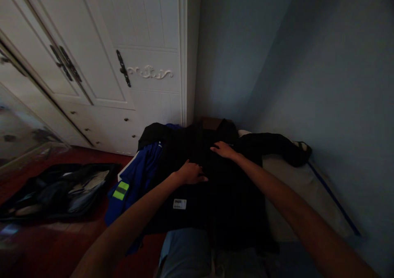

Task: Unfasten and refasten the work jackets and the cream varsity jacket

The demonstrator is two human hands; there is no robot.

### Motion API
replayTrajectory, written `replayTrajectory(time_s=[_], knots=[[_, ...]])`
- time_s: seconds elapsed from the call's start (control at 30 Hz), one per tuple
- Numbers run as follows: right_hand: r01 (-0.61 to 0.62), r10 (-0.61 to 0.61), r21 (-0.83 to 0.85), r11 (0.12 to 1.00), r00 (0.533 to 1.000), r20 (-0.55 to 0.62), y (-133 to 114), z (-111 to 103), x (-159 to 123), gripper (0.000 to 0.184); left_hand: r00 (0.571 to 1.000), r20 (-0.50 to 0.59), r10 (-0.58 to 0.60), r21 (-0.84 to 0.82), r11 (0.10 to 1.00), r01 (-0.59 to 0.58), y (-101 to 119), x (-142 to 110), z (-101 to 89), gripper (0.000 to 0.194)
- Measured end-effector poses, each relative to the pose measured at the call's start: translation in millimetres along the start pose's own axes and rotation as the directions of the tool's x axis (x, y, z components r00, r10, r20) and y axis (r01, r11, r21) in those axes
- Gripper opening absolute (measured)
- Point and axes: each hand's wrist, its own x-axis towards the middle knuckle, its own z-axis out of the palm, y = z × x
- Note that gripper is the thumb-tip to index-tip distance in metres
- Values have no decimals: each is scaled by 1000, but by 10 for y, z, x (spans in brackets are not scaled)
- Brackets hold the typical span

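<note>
A black jacket (240,200) lies spread out in front of me, one sleeve (264,142) stretched off to the right and the other bent at the left. On its lower left part is a small white label (179,204). My left hand (191,173) rests on the jacket near its middle, fingers apart and pointing right. Farther up, my right hand (224,150) lies on the chest area with its fingers spread. Neither hand visibly grasps the cloth. Under the jacket's left side a blue garment (147,161) with a yellow-green and grey reflective patch (121,190) sticks out.
An open black suitcase (58,192) with clothes inside lies on the red floor (61,245) to the left. White wardrobe doors (150,28) stand ahead. A blue-grey wall (332,85) closes off the right, beside a pale surface (286,183) with a blue strip (334,198).
</note>
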Motion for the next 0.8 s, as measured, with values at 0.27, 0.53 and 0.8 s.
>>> replayTrajectory(time_s=[0.27, 0.53, 0.8], knots=[[24, -31, -52, 998, 989, -148, -255, 107, 80, 72, 992, -82, -98, 30, 994, 101, 191, 179, -15, 39], [-26, 25, -77, 997, 999, -24, -465, 481, 334, 64, 943, -225, -247, -47, 969, 243, 560, -159, 432, 27], [-109, 109, 2, 994, 993, -42, -394, 453, 521, 58, 890, -342, -301, -183, 951, 251, 619, -393, 703, 24]])
